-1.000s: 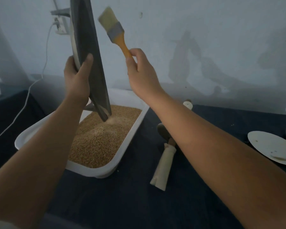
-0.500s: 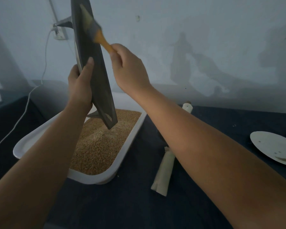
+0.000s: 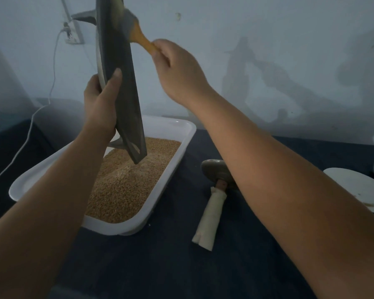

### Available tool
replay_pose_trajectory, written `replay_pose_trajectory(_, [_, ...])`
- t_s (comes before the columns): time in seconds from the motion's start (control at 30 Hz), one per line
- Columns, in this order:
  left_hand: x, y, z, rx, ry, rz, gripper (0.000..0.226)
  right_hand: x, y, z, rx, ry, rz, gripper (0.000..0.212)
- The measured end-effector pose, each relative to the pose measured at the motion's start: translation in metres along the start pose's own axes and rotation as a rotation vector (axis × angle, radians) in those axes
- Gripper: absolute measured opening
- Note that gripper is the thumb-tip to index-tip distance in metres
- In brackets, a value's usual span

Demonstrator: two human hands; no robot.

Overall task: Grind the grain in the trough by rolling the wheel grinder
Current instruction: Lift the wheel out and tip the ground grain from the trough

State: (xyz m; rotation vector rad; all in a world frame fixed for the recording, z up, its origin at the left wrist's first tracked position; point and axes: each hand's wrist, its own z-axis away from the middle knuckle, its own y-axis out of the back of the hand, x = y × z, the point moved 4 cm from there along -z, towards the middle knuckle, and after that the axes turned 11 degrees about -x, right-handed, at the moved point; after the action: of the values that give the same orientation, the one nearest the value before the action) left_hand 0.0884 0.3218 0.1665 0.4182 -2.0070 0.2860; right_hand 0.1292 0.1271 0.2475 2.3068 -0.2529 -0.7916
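**No legible text**

Nothing to read anywhere in view: no lettering, label, brand, number or sign.

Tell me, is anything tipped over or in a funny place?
Yes. The trough is stood almost on end over the tray of grain, gripped by the left hand while the right hand holds a brush against it. The grinder lies on the cloth beside the tray, not in the trough.
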Motion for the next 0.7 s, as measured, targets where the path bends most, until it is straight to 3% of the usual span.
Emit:
replay_pose_trajectory(0.2, [0.013,0.001,-0.004,0.023,-0.025,0.032,0.071,0.019,-0.04,0.042,-0.559,0.088,0.332,0.025])
replay_pose_trajectory(0.27, [0.016,0.004,-0.006,-0.01,-0.072,-0.007,0.062,0.033,-0.036,0.056,-0.683,0.072,0.44,0.029])
replay_pose_trajectory(0.33, [0.018,0.006,-0.006,-0.037,-0.129,-0.05,0.05,0.043,-0.025,0.061,-0.672,0.021,0.42,0.033])
replay_pose_trajectory(0.47, [0.017,-0.001,-0.002,-0.055,-0.167,-0.079,0.05,0.037,-0.013,0.05,-0.427,-0.003,0.234,0.033])
replay_pose_trajectory(0.57, [0.022,-0.007,-0.003,-0.072,-0.185,-0.086,0.055,0.027,-0.031,0.057,-0.557,0.052,0.3,0.029])
replay_pose_trajectory(0.7, [0.029,-0.001,-0.006,-0.071,-0.246,-0.141,0.044,0.04,-0.03,0.08,-0.708,0.071,0.544,0.025])
